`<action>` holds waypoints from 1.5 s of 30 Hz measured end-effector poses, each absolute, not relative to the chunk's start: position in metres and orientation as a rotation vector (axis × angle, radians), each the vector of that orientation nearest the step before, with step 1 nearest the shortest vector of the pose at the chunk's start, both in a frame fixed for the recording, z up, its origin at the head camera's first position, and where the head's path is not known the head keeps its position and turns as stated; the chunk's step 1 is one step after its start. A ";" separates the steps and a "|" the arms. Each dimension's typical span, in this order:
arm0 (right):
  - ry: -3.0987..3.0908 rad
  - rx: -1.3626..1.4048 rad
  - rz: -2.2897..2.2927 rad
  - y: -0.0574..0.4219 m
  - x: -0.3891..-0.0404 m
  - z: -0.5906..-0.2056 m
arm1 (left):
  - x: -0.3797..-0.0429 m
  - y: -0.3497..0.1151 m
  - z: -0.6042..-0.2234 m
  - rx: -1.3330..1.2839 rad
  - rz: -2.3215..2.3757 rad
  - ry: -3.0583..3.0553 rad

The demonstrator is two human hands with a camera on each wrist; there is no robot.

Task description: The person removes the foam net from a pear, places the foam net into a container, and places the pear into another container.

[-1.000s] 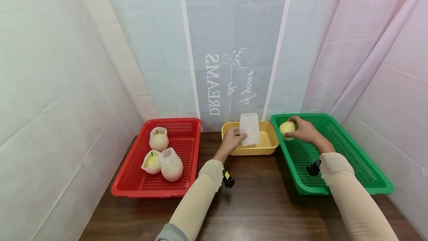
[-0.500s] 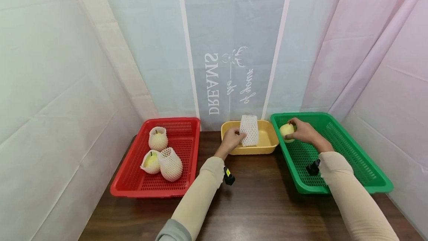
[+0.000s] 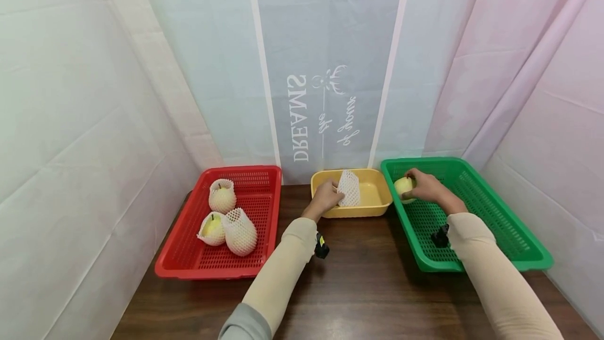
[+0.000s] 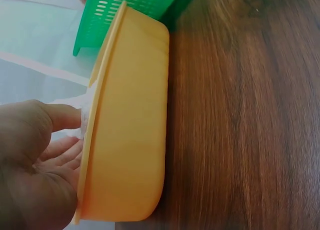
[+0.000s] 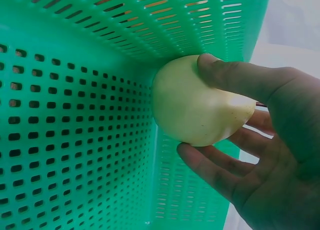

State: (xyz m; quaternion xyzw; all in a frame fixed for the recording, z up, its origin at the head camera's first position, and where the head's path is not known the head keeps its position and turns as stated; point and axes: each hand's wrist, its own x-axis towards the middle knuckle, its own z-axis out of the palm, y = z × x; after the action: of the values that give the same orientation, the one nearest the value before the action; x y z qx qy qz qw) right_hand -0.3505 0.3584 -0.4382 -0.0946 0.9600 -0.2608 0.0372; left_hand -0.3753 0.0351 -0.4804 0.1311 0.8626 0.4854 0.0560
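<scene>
My left hand (image 3: 325, 197) pinches a white foam net sleeve (image 3: 349, 189) between thumb and fingers, low over the yellow tray (image 3: 375, 213). In the left wrist view the tray's wall hides most of the sleeve. On the right, my right hand (image 3: 427, 189) grips a pale yellow pear (image 5: 200, 102) with the thumb on one side and fingertips on the other. The pear sits low in the far left corner of the green basket (image 3: 409, 230), right at its floor and walls, its stem toward the palm.
At the left stands a red basket (image 3: 268, 214) with three pears in foam nets: one at the back (image 3: 222, 199), one half bare (image 3: 213, 229), one (image 3: 241, 235) nearest the front. All stand on a dark wooden table (image 3: 358, 282), with printed curtains (image 3: 330, 25) behind.
The left hand has lowered the foam net sleeve into the yellow tray, and the sleeve now tilts. The right hand has brought the pear slightly lower in the green basket.
</scene>
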 end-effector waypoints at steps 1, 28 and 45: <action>2.941 -0.287 -0.801 0.358 -0.350 -0.438 | -0.376 0.035 -0.480 0.406 1.450 2.634; 2.925 -0.305 -0.738 0.359 -0.357 -0.452 | -0.395 0.041 -0.484 0.511 0.875 2.809; 2.914 -0.317 -0.736 0.359 -0.361 -0.456 | -0.388 0.042 -0.474 0.469 0.653 2.825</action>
State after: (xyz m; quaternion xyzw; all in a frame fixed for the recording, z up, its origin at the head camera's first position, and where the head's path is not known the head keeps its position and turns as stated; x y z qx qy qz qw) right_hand -0.3606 0.3594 -0.4557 -0.1047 0.9625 -0.2431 0.0596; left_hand -0.3879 0.0423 -0.4737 0.1589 0.9568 0.2212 0.1022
